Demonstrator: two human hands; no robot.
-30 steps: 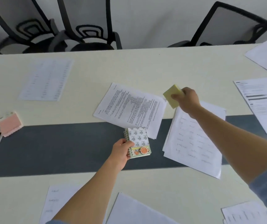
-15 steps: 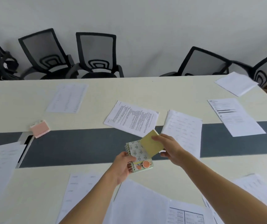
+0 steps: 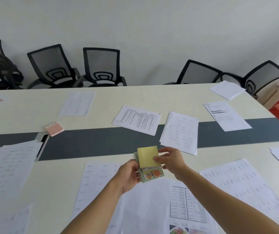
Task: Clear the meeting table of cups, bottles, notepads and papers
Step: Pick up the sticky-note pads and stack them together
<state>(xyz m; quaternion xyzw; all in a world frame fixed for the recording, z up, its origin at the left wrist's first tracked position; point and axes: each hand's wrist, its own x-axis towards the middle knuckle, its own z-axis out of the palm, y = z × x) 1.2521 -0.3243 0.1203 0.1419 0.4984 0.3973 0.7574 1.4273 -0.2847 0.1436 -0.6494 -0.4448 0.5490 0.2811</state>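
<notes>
White wall [image 3: 135, 22] fills the back, and black chairs [image 3: 101, 65] with see-through net backs stand along it. In front is a long cream table [image 3: 25, 112] with a dark grey strip [image 3: 93, 142] running across its middle.

Lots of papers lie on the table. A sheet full of small print [image 3: 137, 119] lies past the hands, partly over the strip. Just beside it on the right is a little pile of sheets [image 3: 180, 130]. Farther right is a sheet with black bars [image 3: 226, 115]. On the left, a small pink pad [image 3: 54, 128] sits at the edge of the strip. A big pile of pale sheets [image 3: 8, 166] lies at the near left. More sheets lie under the arms, and one has a boxed list [image 3: 187, 205] on it.

Both hands are up above the near papers, close to the strip. The left hand [image 3: 129, 176] has its fingers curled round a small ring notebook [image 3: 152, 175]. It has wire rings down its left side and a pale green cover with round orange pictures. The right hand [image 3: 172, 162] pinches a yellow sticky pad [image 3: 147, 155] by its right edge. The pad is plain and square, and it lies flat on top of the notebook, hiding most of the cover.
</notes>
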